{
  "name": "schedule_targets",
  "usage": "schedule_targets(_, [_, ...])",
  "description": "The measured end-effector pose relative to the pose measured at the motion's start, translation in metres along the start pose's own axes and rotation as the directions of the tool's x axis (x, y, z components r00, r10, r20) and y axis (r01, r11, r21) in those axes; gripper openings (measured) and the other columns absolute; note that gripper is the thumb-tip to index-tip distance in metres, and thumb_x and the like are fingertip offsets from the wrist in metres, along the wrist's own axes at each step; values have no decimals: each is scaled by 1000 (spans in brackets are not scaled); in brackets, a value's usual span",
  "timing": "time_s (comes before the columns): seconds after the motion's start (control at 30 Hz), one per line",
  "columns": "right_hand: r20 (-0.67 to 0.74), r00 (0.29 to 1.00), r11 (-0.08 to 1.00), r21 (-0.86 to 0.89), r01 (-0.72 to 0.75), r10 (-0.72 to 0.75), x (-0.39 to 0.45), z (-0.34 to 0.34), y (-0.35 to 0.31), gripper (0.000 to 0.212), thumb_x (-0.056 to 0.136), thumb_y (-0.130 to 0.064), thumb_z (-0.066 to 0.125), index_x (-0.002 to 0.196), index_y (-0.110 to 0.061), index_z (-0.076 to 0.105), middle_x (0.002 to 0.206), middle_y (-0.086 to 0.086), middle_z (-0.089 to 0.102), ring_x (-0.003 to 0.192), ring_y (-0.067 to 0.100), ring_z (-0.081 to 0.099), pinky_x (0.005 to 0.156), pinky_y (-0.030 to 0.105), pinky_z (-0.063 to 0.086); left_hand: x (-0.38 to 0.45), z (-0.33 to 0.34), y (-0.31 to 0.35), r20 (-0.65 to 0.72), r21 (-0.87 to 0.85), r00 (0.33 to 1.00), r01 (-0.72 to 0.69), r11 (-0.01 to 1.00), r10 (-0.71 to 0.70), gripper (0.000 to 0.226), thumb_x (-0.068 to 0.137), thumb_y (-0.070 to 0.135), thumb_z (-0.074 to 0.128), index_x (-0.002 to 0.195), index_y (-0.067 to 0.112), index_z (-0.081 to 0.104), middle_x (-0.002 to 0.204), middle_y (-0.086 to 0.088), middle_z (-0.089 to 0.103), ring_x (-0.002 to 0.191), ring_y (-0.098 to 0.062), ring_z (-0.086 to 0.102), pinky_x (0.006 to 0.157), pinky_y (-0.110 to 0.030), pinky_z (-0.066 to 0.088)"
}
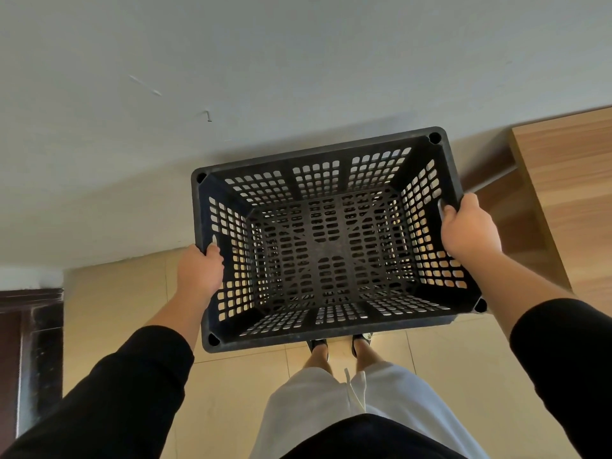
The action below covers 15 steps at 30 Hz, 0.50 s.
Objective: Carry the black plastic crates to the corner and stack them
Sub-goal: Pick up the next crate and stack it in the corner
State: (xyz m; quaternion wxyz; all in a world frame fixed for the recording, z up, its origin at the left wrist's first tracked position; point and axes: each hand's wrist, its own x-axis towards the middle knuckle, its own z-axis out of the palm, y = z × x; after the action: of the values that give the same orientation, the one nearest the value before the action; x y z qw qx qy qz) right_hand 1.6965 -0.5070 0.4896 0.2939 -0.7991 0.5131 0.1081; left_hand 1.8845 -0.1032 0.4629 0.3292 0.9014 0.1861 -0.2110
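Centrally, a rectangular black plastic crate [326, 240] with grid-perforated walls is held over beige tiles [112, 303]; left hand [199, 271] and right hand [468, 226] are clasped on opposite rims.

The fingers of the left hand [198, 271] curl through the handle slot of the black crate [331, 246] and are hidden behind its wall; only a thumb tip shows. The right hand [470, 230] likewise hides its fingers outside the right rim. The crate covers most of both feet [341, 342] and the floor [132, 309] beneath it. The wooden furniture [569, 180] at far right is cut by the frame edge, as is the dark door frame [36, 359] at left. Both sleeves run off the bottom edge.
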Motion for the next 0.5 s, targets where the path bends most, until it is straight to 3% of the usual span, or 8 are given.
schedule_targets(0.17, [-8, 1000, 1000, -4, -23, 23, -2, 3, 4, 32, 112, -29, 41, 135, -7, 42, 106, 14, 59, 87, 33, 61, 65, 40, 49, 1, 0, 2, 14, 51, 1000, -9, 999, 8, 27, 111, 31, 49, 117, 8, 61, 99, -10, 70, 85, -22, 67, 68, -32, 51])
schedule_targets(0.33, [-3, 1000, 999, -19, -30, 30, 1, 1, -1, 36, 112, -28, 42, 140, -7, 41, 107, 13, 57, 88, 32, 60, 52, 32, 42, 0, 2, 3, 13, 58, 1000, -6, 998, 5, 29, 111, 30, 49, 121, 6, 61, 93, -5, 67, 76, -16, 64, 59, -27, 45])
schedule_targets(0.5, [3, 1000, 999, -33, -1, 1, 11, -4, -5, 39, 112, -27, 43, 145, -6, 40, 121, 21, 64, 89, 29, 60, 61, 37, 48, -3, 5, 6, 7, 49, 1000, 2, 999, -2, 32, 111, 30, 49, 125, 4, 61, 100, -10, 69, 78, -16, 65, 59, -27, 45])
